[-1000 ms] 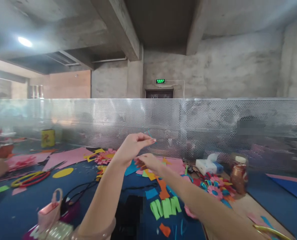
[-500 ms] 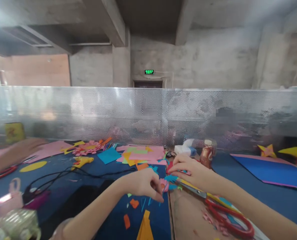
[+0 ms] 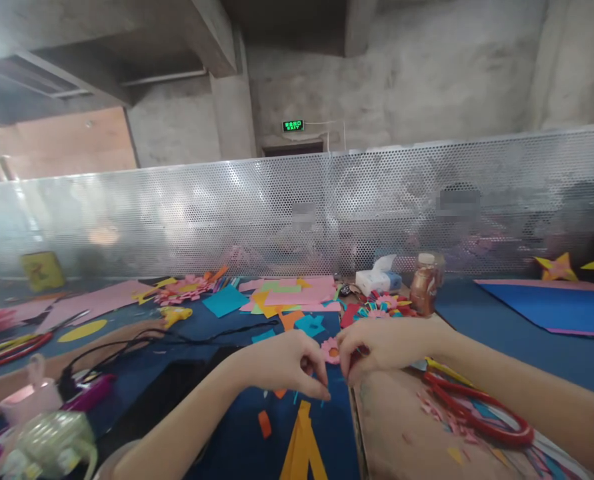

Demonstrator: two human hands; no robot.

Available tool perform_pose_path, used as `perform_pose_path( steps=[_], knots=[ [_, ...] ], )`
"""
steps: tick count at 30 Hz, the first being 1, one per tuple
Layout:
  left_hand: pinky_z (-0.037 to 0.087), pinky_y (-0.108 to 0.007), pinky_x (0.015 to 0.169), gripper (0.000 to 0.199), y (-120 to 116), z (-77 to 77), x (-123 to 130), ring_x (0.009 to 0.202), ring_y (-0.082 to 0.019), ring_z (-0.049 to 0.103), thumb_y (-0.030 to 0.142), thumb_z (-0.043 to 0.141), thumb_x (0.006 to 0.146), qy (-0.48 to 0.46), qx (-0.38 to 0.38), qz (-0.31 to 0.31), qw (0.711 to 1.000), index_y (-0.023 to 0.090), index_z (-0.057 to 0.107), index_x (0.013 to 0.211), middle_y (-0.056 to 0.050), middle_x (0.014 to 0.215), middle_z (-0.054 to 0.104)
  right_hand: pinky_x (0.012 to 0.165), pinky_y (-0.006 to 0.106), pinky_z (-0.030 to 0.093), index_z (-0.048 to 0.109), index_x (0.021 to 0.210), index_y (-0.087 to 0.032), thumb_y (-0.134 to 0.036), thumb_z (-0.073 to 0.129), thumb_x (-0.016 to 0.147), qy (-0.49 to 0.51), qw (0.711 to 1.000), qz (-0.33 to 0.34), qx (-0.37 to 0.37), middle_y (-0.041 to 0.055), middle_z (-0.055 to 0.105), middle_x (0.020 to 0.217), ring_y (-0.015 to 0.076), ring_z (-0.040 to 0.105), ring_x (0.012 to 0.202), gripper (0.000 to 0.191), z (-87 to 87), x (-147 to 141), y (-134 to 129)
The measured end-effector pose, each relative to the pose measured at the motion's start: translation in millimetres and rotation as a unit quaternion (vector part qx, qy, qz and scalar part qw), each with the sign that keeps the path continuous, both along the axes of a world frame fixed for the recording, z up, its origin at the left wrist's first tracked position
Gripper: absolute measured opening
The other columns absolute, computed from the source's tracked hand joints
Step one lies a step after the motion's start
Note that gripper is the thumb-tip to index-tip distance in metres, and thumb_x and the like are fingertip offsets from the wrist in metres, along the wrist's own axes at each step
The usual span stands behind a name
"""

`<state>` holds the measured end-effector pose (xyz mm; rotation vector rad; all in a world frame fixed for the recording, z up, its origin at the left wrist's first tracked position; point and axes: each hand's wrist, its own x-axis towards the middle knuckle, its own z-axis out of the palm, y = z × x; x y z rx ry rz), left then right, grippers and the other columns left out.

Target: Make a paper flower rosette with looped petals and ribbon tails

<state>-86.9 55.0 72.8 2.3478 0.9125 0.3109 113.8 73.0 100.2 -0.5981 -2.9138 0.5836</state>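
Over the blue mat (image 3: 257, 440), my left hand (image 3: 291, 365) has its fingers pinched together; anything between them is too small to make out. My right hand (image 3: 371, 347) is curled beside it, fingertips bent down and their contents hidden. A pink paper flower (image 3: 331, 351) with an orange centre lies between the two hands. Below them are folded orange paper strips (image 3: 303, 445) and a small orange scrap (image 3: 265, 424). Red-handled scissors (image 3: 481, 413) lie under my right forearm on the brown board (image 3: 391, 427).
Another person's forearm (image 3: 101, 343) reaches in from the left to a yellow glue gun (image 3: 177, 315). Black cables cross the mat. Behind stand a tissue pack (image 3: 377, 280) and a brown bottle (image 3: 423, 287). Blue card (image 3: 551, 303) lies right; a perforated metal screen (image 3: 277, 213) stands behind.
My right hand has moved down and closer to my left hand, away from the scissor blades. The other person's arm has reached across to the glue gun. The view has tilted and shifted slightly.
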Motion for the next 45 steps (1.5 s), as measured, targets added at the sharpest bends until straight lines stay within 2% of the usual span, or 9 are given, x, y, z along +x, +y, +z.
perform_pose_path(
  steps=[3, 5, 9, 11, 14, 20, 31, 38, 45],
  knots=[
    [0.036, -0.019, 0.056, 0.016, 1, -0.9, 2, 0.063, -0.010, 0.050, 0.033, 0.065, 0.067, -0.041, -0.010, -0.005, 0.999, 0.019, 0.068, 0.072, 0.002, 0.066, 0.057, 0.066, 0.019, 0.041, 0.071, 0.078, -0.023, -0.020, 0.061, 0.074, 0.056, 0.997, -0.044, -0.042, -0.0004, 0.061, 0.084, 0.0099, 0.055, 0.072, 0.011, -15.4, 7, -8],
    [0.037, -0.019, 0.059, 0.015, 1, -3.3, 4, 0.066, -0.011, 0.051, 0.033, 0.067, 0.066, -0.068, -0.007, 0.008, 0.998, 0.019, 0.068, 0.071, 0.001, 0.068, 0.059, 0.064, 0.019, 0.041, 0.071, 0.077, -0.023, -0.021, 0.062, 0.073, 0.101, 0.987, -0.103, -0.068, -0.0001, 0.061, 0.085, 0.0101, 0.054, 0.072, 0.010, -27.6, 10, -12],
    [0.037, -0.018, 0.054, 0.022, -2, -16.0, 7, 0.057, -0.009, 0.050, 0.036, 0.068, 0.064, -0.103, -0.095, 0.053, 0.989, 0.017, 0.069, 0.076, 0.002, 0.060, 0.059, 0.043, 0.016, 0.033, 0.070, 0.074, -0.020, -0.022, 0.063, 0.069, 0.157, 0.938, -0.252, -0.176, -0.0035, 0.056, 0.057, 0.0058, 0.044, 0.047, 0.009, -51.3, 12, -18],
    [0.038, -0.019, 0.056, 0.025, -3, -25.1, 8, 0.059, -0.010, 0.052, 0.037, 0.068, 0.064, -0.127, -0.136, 0.075, 0.980, 0.016, 0.069, 0.077, 0.000, 0.062, 0.061, 0.039, 0.016, 0.030, 0.068, 0.073, -0.018, -0.027, 0.065, 0.066, 0.179, 0.907, -0.297, -0.239, -0.0046, 0.053, 0.053, 0.0041, 0.038, 0.041, 0.011, -61.4, 12, -17],
    [0.040, -0.019, 0.058, 0.025, -2, -37.7, 10, 0.061, -0.010, 0.055, 0.035, 0.069, 0.063, -0.161, -0.167, 0.109, 0.967, 0.014, 0.070, 0.076, -0.002, 0.066, 0.064, 0.037, 0.016, 0.029, 0.064, 0.072, -0.016, -0.032, 0.067, 0.063, 0.221, 0.873, -0.308, -0.306, -0.0041, 0.054, 0.054, 0.0040, 0.038, 0.041, 0.018, -73.8, 11, -16],
    [0.037, -0.017, 0.053, 0.024, 1, -50.2, 13, 0.057, -0.009, 0.051, 0.035, 0.068, 0.064, -0.154, -0.164, 0.127, 0.966, 0.013, 0.070, 0.073, -0.001, 0.063, 0.064, 0.039, 0.017, 0.029, 0.059, 0.069, -0.014, -0.030, 0.064, 0.065, 0.259, 0.835, -0.348, -0.338, -0.0021, 0.055, 0.055, 0.0054, 0.042, 0.044, 0.017, -86.7, 6, -24],
    [0.036, -0.017, 0.050, 0.022, 1, -54.9, 14, 0.052, -0.007, 0.047, 0.033, 0.064, 0.066, -0.162, -0.187, 0.127, 0.961, 0.013, 0.069, 0.073, -0.003, 0.067, 0.066, 0.051, 0.022, 0.044, 0.061, 0.071, -0.013, -0.027, 0.065, 0.064, 0.267, 0.839, -0.280, -0.382, 0.0002, 0.061, 0.062, 0.0090, 0.055, 0.050, 0.016, -100.6, 9, -16],
    [0.036, -0.017, 0.053, 0.019, 1, -50.9, 16, 0.056, -0.009, 0.050, 0.032, 0.064, 0.064, -0.140, -0.159, 0.158, 0.964, 0.015, 0.070, 0.072, 0.000, 0.062, 0.063, 0.051, 0.021, 0.044, 0.061, 0.073, -0.014, -0.023, 0.064, 0.065, 0.262, 0.847, -0.264, -0.380, 0.0007, 0.062, 0.064, 0.0090, 0.055, 0.052, 0.013, -102.6, 11, -15],
    [0.025, -0.018, 0.043, 0.022, -1, -46.9, 14, 0.046, -0.006, 0.034, 0.037, 0.064, 0.063, -0.085, -0.118, 0.195, 0.970, 0.015, 0.069, 0.068, 0.005, 0.047, 0.046, 0.048, 0.019, 0.038, 0.062, 0.074, -0.015, -0.028, 0.063, 0.067, 0.249, 0.854, -0.301, -0.344, 0.0006, 0.061, 0.065, 0.0094, 0.052, 0.055, 0.015, -101.1, 11, -15]
  ],
)
